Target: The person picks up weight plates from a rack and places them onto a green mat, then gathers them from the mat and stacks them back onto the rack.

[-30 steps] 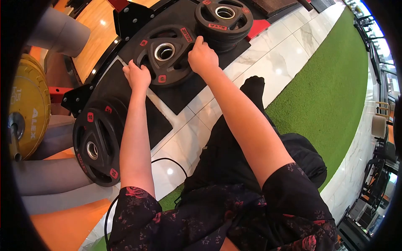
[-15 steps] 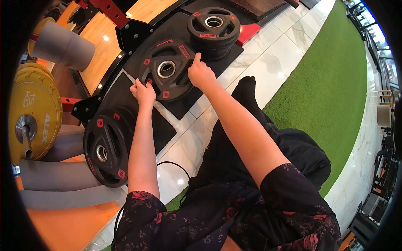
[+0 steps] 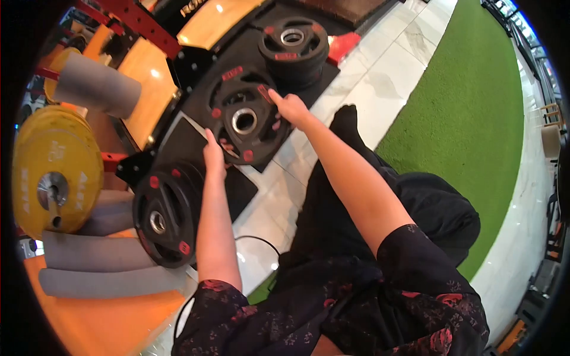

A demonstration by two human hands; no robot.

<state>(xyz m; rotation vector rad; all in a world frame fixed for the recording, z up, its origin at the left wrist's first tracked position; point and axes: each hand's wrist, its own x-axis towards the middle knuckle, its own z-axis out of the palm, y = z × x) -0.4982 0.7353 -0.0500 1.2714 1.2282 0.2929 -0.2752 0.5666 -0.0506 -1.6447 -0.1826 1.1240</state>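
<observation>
Both hands hold a black weight plate with red marks and a metal centre ring, tilted up over another black plate on the dark mat. My left hand grips its lower left edge, fingers showing through the plate's opening. At the upper right edge, my right hand has its thumb on the face and fingers through another opening. A stack of black plates lies just beyond. Nearer, left of my left forearm, more black plates lean together.
Yellow plates sit on a bar at the left, near grey rollers and a red rack upright. A black mat lies on the tiles. Green turf stretches right. A black-clad leg extends forward beside the plates.
The held plate has come toward me and apart from the plate beneath, which now shows more. Both hands have moved with it. The whole view has shifted slightly.
</observation>
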